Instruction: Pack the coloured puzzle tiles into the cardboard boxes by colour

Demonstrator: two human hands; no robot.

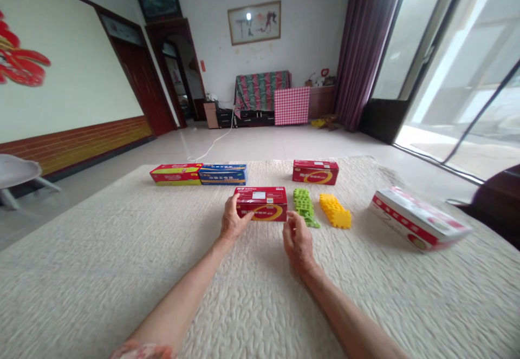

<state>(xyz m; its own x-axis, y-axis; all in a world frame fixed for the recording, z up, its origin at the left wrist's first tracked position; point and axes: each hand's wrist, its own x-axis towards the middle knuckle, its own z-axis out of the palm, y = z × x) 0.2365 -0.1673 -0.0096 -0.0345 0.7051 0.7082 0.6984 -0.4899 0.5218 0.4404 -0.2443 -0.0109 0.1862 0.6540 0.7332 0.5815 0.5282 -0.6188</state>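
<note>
A dark red box [260, 211] with white lettering and a yellow ring lies lengthwise on the quilted cover. My left hand [233, 221] grips its left end, thumb across the front face and fingers around the side. Close by its right front corner is my right hand [298, 238], fingers curled in; whether it touches the box or holds anything small I cannot tell. Just beyond that hand sits a stack of green plastic blocks [304, 206]. Farther right is a stack of yellow plastic blocks [336, 211].
A second dark red box [315, 173] stands behind the blocks. At the back left, a red and yellow-green box [176, 175] adjoins a blue box [223, 175]. A white and red carton [420, 219] lies at right on the quilted cover [244, 305].
</note>
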